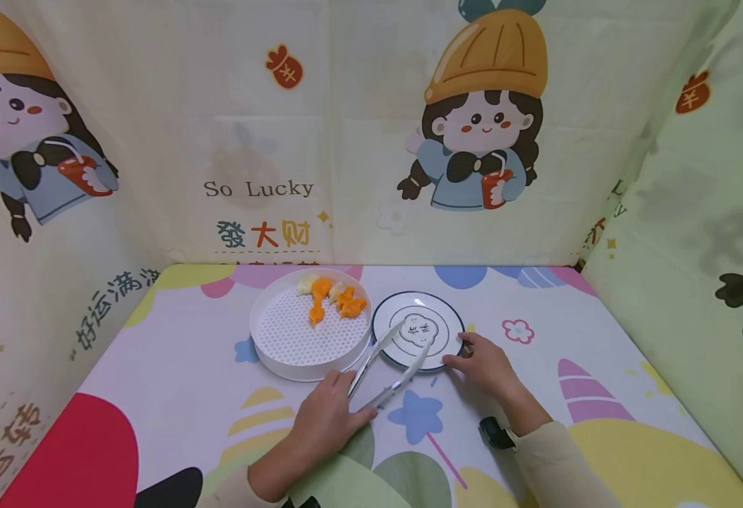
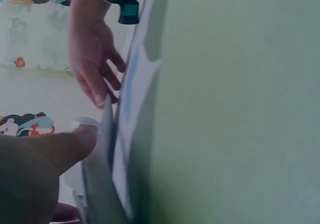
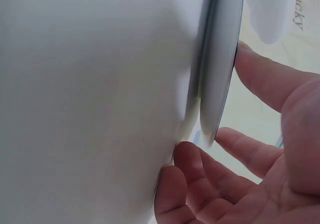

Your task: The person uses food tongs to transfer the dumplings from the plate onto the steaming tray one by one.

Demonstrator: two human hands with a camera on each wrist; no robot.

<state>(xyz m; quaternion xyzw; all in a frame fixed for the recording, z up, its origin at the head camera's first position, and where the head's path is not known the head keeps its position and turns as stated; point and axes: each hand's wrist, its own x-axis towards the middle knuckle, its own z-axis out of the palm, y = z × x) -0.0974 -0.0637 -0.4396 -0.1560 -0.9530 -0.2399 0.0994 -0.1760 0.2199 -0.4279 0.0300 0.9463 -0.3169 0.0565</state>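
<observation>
My left hand holds a pair of metal tongs, thumb on one arm and fingers on the other. The tongs' arms stand apart, their pale tips over the plate with nothing between them. My right hand grips the right edge of a round white plate with a dark blue rim; its thumb and a finger touch the rim. Left of the plate sits a round white steamer tray with a perforated base. Several orange dumpling-like pieces and pale ones lie at its back right.
A printed cloth covers the table. Printed curtains enclose the back and both sides. The steamer tray and plate stand close together near the table's back edge. A dark wrist strap is on my right forearm.
</observation>
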